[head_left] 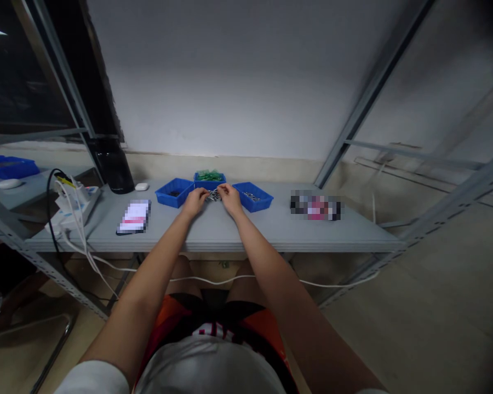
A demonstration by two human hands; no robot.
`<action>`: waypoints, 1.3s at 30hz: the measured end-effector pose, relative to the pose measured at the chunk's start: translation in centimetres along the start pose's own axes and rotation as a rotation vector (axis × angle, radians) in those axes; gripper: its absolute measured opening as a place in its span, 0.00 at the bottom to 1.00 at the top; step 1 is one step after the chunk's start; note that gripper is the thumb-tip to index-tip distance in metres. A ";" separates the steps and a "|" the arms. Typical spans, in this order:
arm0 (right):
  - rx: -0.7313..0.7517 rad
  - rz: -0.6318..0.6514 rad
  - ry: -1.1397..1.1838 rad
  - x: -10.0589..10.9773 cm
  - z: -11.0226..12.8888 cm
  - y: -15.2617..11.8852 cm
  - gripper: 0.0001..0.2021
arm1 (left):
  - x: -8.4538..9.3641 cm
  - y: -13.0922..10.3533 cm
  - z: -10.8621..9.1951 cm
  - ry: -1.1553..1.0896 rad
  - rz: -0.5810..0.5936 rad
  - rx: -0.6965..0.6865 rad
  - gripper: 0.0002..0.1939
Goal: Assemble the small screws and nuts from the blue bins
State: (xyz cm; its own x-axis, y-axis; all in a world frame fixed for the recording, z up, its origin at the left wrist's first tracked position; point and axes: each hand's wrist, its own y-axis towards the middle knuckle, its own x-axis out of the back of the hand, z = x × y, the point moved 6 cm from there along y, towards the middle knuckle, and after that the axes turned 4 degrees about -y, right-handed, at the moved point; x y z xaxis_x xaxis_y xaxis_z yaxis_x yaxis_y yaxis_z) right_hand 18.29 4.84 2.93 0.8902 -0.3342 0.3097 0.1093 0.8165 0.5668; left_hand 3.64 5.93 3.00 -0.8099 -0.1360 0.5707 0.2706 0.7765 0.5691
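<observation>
Both my hands work close together at the middle of the grey shelf. Small shiny metal parts lie in a little heap between them. My left hand has its fingers bent together at the heap's left side. On the other side my right hand has thumb and fingers pinched. Whatever either hand holds is too small to name. Three blue bins surround the spot: the left bin has dark small parts, the back bin holds green pieces, and the right bin contains silvery metal parts.
A phone lies on the left of the shelf, near a white case and a black cylinder. A power strip with cables fills the left end. A blurred-out object lies at right. Metal uprights frame the shelf.
</observation>
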 end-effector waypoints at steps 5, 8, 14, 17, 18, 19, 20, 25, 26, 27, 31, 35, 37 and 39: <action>0.019 -0.008 -0.007 0.0 0.0 0.0 0.08 | -0.4 -0.1 -0.1 0.020 0.043 -0.050 0.08; -0.034 0.084 -0.039 -0.8 -1.0 -0.2 0.07 | 0.5 -0.1 -0.1 0.058 -0.054 -0.024 0.09; 0.043 0.343 -0.155 -3.1 -1.7 -1.0 0.05 | 0.7 -0.3 -1.0 0.062 -0.054 -0.054 0.09; 0.060 0.334 -0.163 -3.1 -1.7 -1.1 0.06 | 0.7 -0.4 -1.3 0.063 -0.046 -0.077 0.09; 0.059 0.334 -0.159 -3.1 -1.7 -1.0 0.06 | 0.7 -0.3 -1.4 0.060 -0.051 -0.083 0.09; 0.053 0.329 -0.153 -3.0 -1.6 -1.0 0.06 | 0.8 -0.3 -1.3 0.055 -0.061 -0.085 0.08; 0.041 0.313 -0.144 -2.8 -1.5 -0.9 0.06 | 0.9 -0.3 -1.3 0.049 -0.074 -0.083 0.08; -0.044 0.127 -0.048 -1.2 -0.9 -0.3 0.07 | 1.4 -0.2 -0.8 0.027 -0.134 -0.053 0.09; -0.044 0.088 -0.022 -0.9 -0.7 -0.2 0.08 | 1.3 -0.2 -0.8 0.028 -0.134 -0.052 0.09; -0.038 0.053 0.004 -0.5 -0.5 -0.1 0.09 | 1.2 -0.2 -0.8 0.031 -0.122 -0.053 0.09; 0.007 -0.016 0.043 0.1 0.3 -0.1 0.10 | 0.0 -0.3 -0.7 0.020 0.015 -0.063 0.08; 0.041 -0.028 0.010 0.1 0.7 -0.2 0.11 | -0.8 -0.4 -0.7 0.002 0.092 -0.054 0.09; 0.039 -0.036 0.005 0.1 0.7 -0.3 0.10 | -0.7 -0.4 -0.6 0.018 0.084 -0.050 0.09; 0.017 -0.038 0.011 0.1 0.5 -0.3 0.10 | -0.4 -0.4 -0.5 0.042 0.057 -0.035 0.09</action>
State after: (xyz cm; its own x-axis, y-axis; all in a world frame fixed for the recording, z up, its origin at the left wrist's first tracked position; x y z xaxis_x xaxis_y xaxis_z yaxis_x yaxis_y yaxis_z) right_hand 18.16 4.35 3.19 0.8905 -0.3597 0.2788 0.1361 0.7951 0.5910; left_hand 4.12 5.35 2.87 -0.7700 -0.1181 0.6270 0.3345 0.7621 0.5544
